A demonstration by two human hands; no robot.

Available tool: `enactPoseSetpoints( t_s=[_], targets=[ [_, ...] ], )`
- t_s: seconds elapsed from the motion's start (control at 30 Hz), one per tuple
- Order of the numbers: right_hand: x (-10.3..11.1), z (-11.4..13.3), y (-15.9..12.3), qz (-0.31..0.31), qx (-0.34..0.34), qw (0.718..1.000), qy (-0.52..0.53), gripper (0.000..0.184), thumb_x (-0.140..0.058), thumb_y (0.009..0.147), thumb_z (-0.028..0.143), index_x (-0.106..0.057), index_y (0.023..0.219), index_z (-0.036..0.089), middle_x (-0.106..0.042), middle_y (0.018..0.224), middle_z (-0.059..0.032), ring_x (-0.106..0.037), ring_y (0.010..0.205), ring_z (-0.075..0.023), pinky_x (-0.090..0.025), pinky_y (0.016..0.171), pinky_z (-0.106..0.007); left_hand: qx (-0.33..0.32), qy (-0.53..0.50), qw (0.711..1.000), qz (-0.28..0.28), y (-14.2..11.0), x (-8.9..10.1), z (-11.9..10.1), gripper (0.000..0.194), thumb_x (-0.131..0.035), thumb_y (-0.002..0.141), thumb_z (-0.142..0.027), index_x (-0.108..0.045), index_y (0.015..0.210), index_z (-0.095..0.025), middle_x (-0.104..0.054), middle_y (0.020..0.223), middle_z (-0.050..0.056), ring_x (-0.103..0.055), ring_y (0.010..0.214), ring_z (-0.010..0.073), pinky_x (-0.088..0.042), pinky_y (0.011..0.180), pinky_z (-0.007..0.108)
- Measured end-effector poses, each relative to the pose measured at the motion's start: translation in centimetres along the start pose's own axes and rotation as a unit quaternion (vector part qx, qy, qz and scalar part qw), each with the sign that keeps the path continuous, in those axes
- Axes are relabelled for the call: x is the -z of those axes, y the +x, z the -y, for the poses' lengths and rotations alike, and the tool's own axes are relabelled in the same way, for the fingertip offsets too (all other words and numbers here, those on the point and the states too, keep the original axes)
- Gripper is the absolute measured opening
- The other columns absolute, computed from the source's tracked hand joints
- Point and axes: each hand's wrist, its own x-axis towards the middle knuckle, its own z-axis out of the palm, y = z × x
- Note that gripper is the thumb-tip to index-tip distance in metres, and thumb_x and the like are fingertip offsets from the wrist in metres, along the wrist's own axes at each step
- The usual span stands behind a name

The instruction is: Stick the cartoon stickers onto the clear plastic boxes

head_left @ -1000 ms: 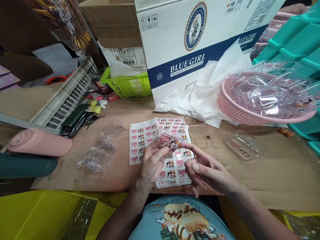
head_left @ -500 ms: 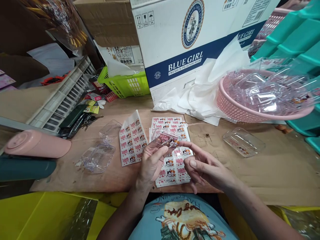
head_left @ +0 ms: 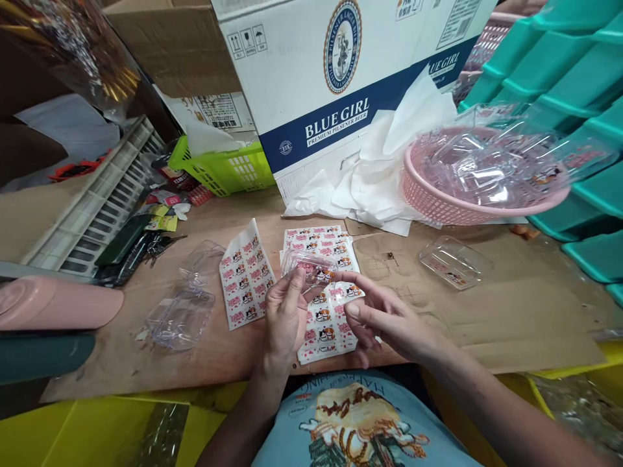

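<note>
My left hand (head_left: pixel 285 316) is closed on a small clear plastic box (head_left: pixel 307 268) that bears a pink and cat sticker, held just above the table. The forefinger of my right hand (head_left: pixel 378 319) touches the box's right end, and the other fingers are curled. Beneath both hands lies a sheet of cat stickers (head_left: pixel 324 292). A second sticker sheet (head_left: pixel 243 275) lies to its left, with its top edge lifted. An open clear box (head_left: pixel 181 306) sits further left, and another stickered clear box (head_left: pixel 455 263) lies to the right.
A pink basket (head_left: pixel 438 207) full of clear boxes stands at the back right, beside stacked teal crates (head_left: pixel 574 84). A white Blue Girl carton (head_left: pixel 341 71), crumpled white paper (head_left: pixel 384 168) and a green basket (head_left: pixel 224 172) line the back. Pink and dark green cylinders (head_left: pixel 53 305) lie at left.
The left strip of stickers has come apart from the main sheet and now lies separately with its top lifted. My hands keep hold of the box; the view has shifted right.
</note>
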Motion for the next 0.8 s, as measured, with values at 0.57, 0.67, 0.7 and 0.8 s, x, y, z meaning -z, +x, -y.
enactPoseSetpoints(
  t_s=[0.57,0.67,0.7,0.8],
  targets=[
    [-0.8,0.9,-0.5,-0.025,-0.041,0.993,0.111,0.060,-0.059,0.094,0.033,-0.034,0.147,0.020,-0.047,0.047,0.0122,-0.030,0.036,-0.0046,-0.056,0.041,-0.026,0.016,0.031,0.999,-0.007,0.1,-0.2,-0.1,0.008,-0.076,0.080,-0.027,-0.077,0.082,-0.019,-0.078,0.093,0.002,-0.072,0.089,0.0164,-0.058,0.092,0.037],
    [-0.6,0.9,-0.2,-0.039,-0.055,0.993,0.098,0.061,-0.059,0.093,0.036,-0.034,0.147,0.018,-0.046,0.046,0.0121,-0.030,0.035,-0.0051,-0.055,0.040,-0.027,0.024,0.035,0.999,0.010,0.3,0.2,0.3,0.009,-0.074,0.082,-0.027,-0.077,0.084,-0.019,-0.078,0.096,0.003,-0.072,0.092,0.0171,-0.057,0.093,0.037],
    [-0.6,0.8,-0.2,-0.047,-0.056,0.993,0.089,0.062,-0.059,0.093,0.037,-0.034,0.147,0.018,-0.046,0.046,0.0121,-0.030,0.035,-0.0055,-0.055,0.040,-0.027,0.025,0.036,0.999,0.014,0.3,0.3,0.4,0.009,-0.074,0.083,-0.027,-0.077,0.085,-0.019,-0.078,0.097,0.003,-0.072,0.093,0.0173,-0.057,0.093,0.037],
    [-0.8,0.7,-0.1,-0.084,-0.047,0.995,0.022,0.064,-0.060,0.092,0.041,-0.036,0.146,0.016,-0.047,0.046,0.0109,-0.036,0.037,-0.0066,-0.049,0.038,-0.021,0.025,0.035,0.999,0.013,0.4,0.4,0.5,0.010,-0.072,0.083,-0.027,-0.077,0.087,-0.018,-0.078,0.099,0.004,-0.072,0.096,0.0181,-0.057,0.094,0.038]
  ],
)
